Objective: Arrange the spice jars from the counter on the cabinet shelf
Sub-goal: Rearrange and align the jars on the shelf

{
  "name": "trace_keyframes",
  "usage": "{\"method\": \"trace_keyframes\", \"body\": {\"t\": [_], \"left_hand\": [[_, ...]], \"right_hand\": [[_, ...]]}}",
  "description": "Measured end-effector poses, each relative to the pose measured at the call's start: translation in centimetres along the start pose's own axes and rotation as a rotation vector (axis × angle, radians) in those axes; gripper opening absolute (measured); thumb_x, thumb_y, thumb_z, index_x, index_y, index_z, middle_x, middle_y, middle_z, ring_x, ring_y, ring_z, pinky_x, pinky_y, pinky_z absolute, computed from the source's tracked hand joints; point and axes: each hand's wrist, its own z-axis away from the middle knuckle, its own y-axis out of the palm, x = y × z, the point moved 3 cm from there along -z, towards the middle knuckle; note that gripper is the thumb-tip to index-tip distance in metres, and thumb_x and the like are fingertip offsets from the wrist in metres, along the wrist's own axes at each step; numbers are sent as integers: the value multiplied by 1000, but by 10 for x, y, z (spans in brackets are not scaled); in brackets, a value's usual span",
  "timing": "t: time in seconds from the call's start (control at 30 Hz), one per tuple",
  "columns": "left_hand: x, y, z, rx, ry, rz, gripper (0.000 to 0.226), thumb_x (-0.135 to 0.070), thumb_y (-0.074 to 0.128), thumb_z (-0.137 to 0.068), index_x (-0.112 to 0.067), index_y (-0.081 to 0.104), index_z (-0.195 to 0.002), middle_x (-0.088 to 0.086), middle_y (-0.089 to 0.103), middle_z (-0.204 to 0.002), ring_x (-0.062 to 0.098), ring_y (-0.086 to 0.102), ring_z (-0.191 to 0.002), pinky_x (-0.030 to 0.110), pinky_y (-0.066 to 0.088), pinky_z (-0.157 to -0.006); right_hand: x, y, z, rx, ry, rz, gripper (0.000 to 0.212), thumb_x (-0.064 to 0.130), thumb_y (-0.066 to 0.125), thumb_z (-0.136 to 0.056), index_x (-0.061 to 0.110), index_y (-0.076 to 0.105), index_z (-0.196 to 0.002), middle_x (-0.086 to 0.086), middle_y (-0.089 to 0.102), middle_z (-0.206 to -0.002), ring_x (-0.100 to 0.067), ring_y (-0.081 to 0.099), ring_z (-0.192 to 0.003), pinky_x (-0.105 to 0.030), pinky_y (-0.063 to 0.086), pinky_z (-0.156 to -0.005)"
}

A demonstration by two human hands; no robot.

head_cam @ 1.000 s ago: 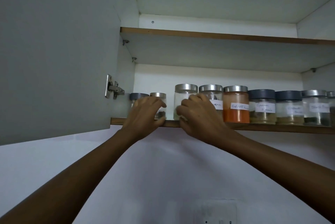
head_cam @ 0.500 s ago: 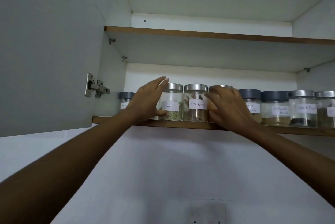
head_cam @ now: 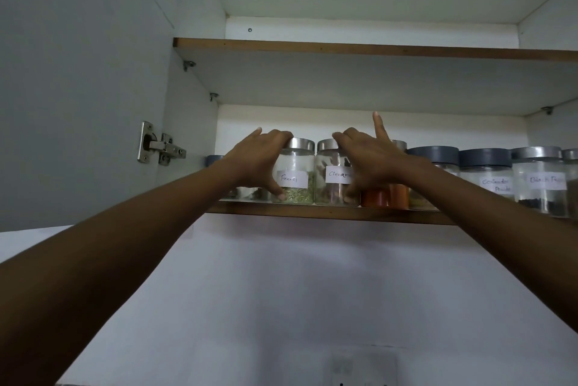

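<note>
A row of labelled glass spice jars stands on the lower cabinet shelf [head_cam: 312, 213]. My left hand [head_cam: 259, 163] grips the fennel jar [head_cam: 297, 173], fingers over its steel lid and thumb at its base. My right hand [head_cam: 366, 160] holds the cinnamon jar [head_cam: 331, 176] the same way, with one finger sticking straight up. Behind my right hand an orange powder jar [head_cam: 384, 198] shows partly. To the right stand a grey-lidded jar [head_cam: 433, 152], the coriander powder jar [head_cam: 488, 179] and the black pepper jar [head_cam: 541, 182]. My left hand largely hides two more jars at the far left.
The cabinet door [head_cam: 78, 72] hangs open on the left, with its hinge [head_cam: 159, 148] beside my left forearm. The upper shelf [head_cam: 375, 49] spans the cabinet above the jars. Below the cabinet is a white wall with a socket plate [head_cam: 362, 367].
My left hand has moved from the fennel jar's side to grip it from lid to base. My right hand has shifted left from the orange jar onto the cinnamon jar.
</note>
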Motion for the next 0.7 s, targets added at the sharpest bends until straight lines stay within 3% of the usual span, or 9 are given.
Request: {"method": "trace_keyframes", "body": {"t": [0.13,0.43,0.7], "left_hand": [[0,6,-3,32,8,-23,119,-52,85,-54,-11,21,-146,9,40,-142,26,41,-123,36,26,-106],[13,37,-22,71,-52,-22,114,-47,88,-53,-13,25,-142,7,40,-141,29,40,-121,40,38,-96],[31,68,-40,111,-90,-55,111,-45,88,-53,-12,27,-139,8,40,-140,32,38,-126,46,41,-99]], "right_hand": [[2,6,-10,8,-11,30,97,53,81,-53,7,38,-126,-8,51,-113,-24,50,-111,-50,-17,-110],[14,24,-38,87,-28,212,100,63,74,-59,2,39,-130,-12,53,-121,-24,50,-115,-50,-9,-113],[19,53,-67,125,-30,287,95,56,76,-62,-3,40,-128,-13,52,-121,-26,49,-115,-51,-3,-115]]}}
